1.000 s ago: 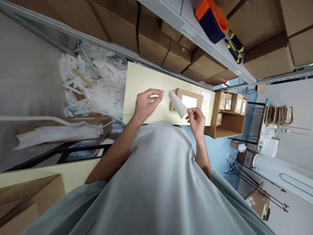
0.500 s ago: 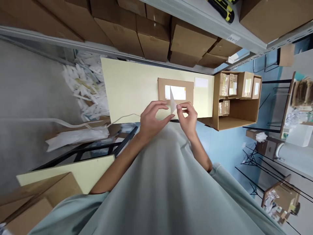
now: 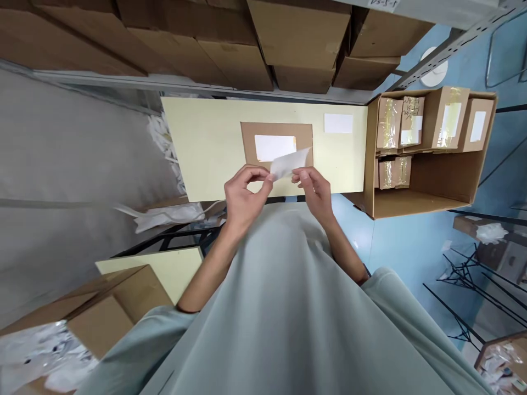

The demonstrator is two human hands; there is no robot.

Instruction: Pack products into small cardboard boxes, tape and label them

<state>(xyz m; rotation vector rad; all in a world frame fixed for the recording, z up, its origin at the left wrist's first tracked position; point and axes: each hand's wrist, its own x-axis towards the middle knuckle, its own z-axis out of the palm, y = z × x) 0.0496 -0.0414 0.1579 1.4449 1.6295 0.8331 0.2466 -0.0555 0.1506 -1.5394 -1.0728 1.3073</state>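
A second ago only my right hand [image 3: 318, 192] had the thin white slip [image 3: 289, 163], and my left hand [image 3: 245, 192] hung apart to the left with nothing in it. Now my left thumb and forefinger are pinched together on the slip's left near corner, and the slip, which stood edge-on half a second ago, spreads wide between my hands. My right fingertips are at its near edge, on the right; whether they press on it or only brush it, I cannot tell. As I judge it, the left pinch now carries the slip and steadies it, leaving my right fingers freer to work that edge.

The slip hangs over the near part of the cardboard box [image 3: 249, 140], just in front of the white label [image 3: 275, 147]. The box lies on the pale table [image 3: 201, 142], just beyond my hands, with a white sheet [image 3: 338, 123] to its far right
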